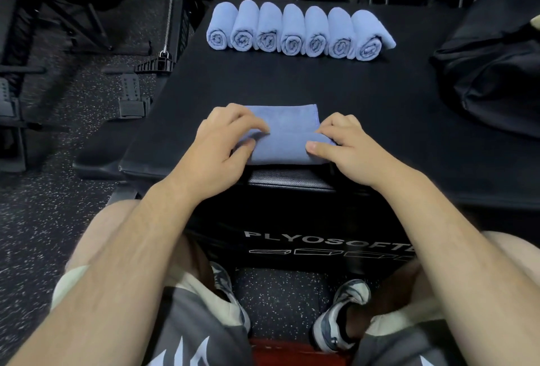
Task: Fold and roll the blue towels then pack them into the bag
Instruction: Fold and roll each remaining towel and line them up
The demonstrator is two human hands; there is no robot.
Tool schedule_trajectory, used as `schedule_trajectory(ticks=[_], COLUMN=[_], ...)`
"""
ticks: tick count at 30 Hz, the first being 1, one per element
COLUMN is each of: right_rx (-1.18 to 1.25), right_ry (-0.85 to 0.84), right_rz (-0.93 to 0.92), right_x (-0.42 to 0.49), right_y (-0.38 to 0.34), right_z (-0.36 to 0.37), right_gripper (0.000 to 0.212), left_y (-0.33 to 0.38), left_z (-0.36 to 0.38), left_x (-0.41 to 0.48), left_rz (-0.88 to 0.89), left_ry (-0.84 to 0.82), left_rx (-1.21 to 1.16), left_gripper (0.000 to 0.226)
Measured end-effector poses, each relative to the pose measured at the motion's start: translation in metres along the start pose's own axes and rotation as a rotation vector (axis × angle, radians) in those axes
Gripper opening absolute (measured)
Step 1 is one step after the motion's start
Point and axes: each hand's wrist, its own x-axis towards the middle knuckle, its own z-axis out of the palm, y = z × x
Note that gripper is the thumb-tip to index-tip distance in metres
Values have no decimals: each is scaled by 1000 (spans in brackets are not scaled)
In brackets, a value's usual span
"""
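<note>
Currently: one folded towel (287, 131) at the near tabletop (292, 82) edge is pinched by both hands (225, 137) (347, 143), rolling begun. Seven rolls (295, 31) are lined beyond; bag (493, 53) at right. Next, tight even rolling is judged required.

both bare forearms reach forward from the bottom corners and converge on the folded blue cloth towel (287, 134). the left hand (225, 143) sits on the towel's left end, fingers curled over its rolled near edge, thumb underneath. the right hand (347, 146) mirrors it on the right end, fingers bent, thumb laid flat along the towel's front.
</note>
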Motion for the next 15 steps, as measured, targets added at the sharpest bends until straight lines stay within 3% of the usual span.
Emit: schedule_trajectory(ticks=[3, 6, 10, 13, 15], right_rx=[8, -141, -295, -279, -256], right_ry=[69, 250, 133, 156, 158], right_rz=[-17, -256, -220, -196, -189], right_x=[2, -6, -2, 8, 13], right_y=[-4, -4, 1, 5, 6], right_z=[4, 9, 7, 8, 9], right_gripper=[20, 24, 57, 51, 47], left_y=[-2, -12, -16, -9, -5], left_z=[4, 7, 15, 20, 22], left_x=[-1, 5, 19, 20, 18], left_rz=[22, -18, -75, 63, 128], left_ry=[-34, -53, -20, 119, 102], left_rx=[105, 90, 106, 219, 257], left_gripper=[36, 40, 38, 34, 40])
